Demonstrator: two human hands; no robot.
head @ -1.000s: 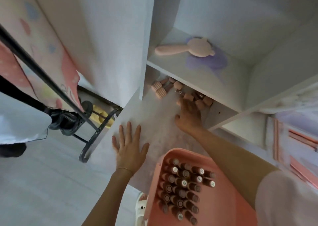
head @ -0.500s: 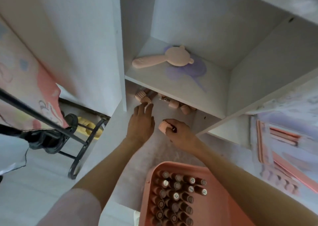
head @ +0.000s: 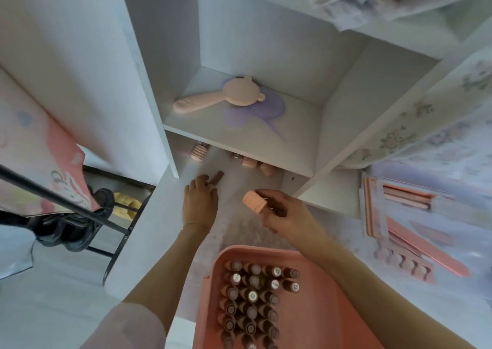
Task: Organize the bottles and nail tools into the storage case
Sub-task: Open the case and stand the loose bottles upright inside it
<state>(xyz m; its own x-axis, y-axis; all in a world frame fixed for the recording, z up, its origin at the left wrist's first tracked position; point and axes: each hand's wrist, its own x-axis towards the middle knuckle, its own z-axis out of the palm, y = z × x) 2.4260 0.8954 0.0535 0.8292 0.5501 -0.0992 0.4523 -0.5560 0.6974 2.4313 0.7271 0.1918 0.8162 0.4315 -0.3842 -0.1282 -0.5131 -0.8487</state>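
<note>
A pink storage case sits at the bottom centre with several brown nail polish bottles standing in rows at its left side. My right hand holds a bottle with a ribbed pink cap above the white desk surface, just beyond the case. My left hand grips a brown bottle lying on the desk, further left. More pink-capped bottles and a ribbed pink cap lie under the shelf at the back.
A white shelf unit overhangs the far bottles; a pink bear-shaped brush lies on it. Pink nail files and tool packets lie on the desk at right. A black metal stand stands at left beside the desk edge.
My right hand has lifted its pink-capped bottle back toward the case. My left hand has closed on a brown bottle near the shelf.
</note>
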